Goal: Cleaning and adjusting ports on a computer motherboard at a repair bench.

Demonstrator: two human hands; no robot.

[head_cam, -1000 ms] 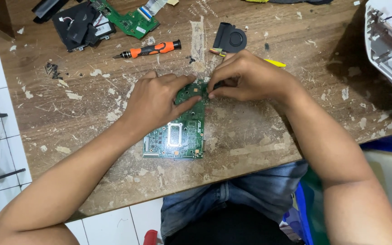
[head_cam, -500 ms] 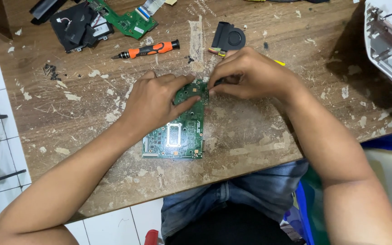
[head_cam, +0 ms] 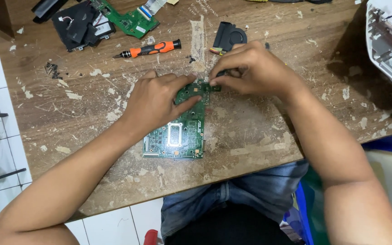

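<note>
A green circuit board (head_cam: 180,134) with a square silver frame in its middle lies flat on the worn wooden table (head_cam: 259,131). My left hand (head_cam: 155,100) rests palm down on the board's far half and presses it to the table. My right hand (head_cam: 250,68) is at the board's far right corner, its fingertips pinched on a small dark part there. The fingers hide what that part is.
An orange and black screwdriver (head_cam: 150,49) lies beyond the hands. A black fan (head_cam: 228,35) sits behind my right hand. A second green board (head_cam: 128,19) and black plastic parts (head_cam: 75,25) are at the far left, loose screws (head_cam: 51,69) nearby. A white casing (head_cam: 389,38) stands at right.
None of the hands or the board has visibly moved; only the camera view has shifted slightly.
</note>
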